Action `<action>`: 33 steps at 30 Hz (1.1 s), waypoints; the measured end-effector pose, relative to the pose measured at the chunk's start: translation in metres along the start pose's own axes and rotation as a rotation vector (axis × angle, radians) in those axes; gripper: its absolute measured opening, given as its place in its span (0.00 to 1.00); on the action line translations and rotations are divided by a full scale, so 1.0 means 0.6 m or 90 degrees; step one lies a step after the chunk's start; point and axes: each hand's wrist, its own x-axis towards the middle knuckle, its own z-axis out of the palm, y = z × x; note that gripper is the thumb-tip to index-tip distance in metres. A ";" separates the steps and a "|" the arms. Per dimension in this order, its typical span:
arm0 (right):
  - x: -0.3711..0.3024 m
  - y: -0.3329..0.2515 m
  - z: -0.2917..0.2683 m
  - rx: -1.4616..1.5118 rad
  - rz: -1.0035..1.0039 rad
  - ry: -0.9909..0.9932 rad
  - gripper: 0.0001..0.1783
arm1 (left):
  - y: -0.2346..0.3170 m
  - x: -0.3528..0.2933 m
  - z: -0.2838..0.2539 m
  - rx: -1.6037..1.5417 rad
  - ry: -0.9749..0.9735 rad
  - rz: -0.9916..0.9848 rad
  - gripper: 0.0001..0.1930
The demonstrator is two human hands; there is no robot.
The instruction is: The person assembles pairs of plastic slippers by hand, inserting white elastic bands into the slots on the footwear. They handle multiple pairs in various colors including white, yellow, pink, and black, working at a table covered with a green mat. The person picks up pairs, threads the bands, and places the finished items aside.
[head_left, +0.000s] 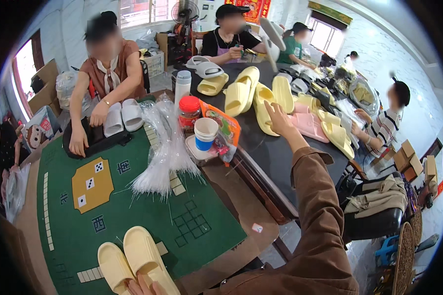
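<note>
Red-lidded jar point(189, 118), contents unclear — left hand point(145, 287) at 2 yellow slippers point(142, 246)

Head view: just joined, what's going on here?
The wearer's left hand is at a pair of pale yellow slides on the green mat. Their right hand is stretched out over the dark table, fingers at another yellow slide; whether it grips is unclear. Across the mat, a co-worker has both hands at a black fabric item, beside two light grey slides. A bundle of clear plastic strands lies between them.
</note>
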 end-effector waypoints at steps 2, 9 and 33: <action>0.007 -0.002 -0.001 -0.016 0.022 -0.027 0.50 | 0.002 0.003 -0.004 -0.002 -0.012 -0.002 0.23; 0.009 -0.009 -0.030 -0.056 0.007 -0.127 0.42 | -0.005 -0.005 0.004 0.013 -0.038 -0.025 0.22; -0.342 0.117 -0.133 0.217 0.287 -0.002 0.46 | 0.010 0.011 -0.009 0.057 0.001 0.015 0.21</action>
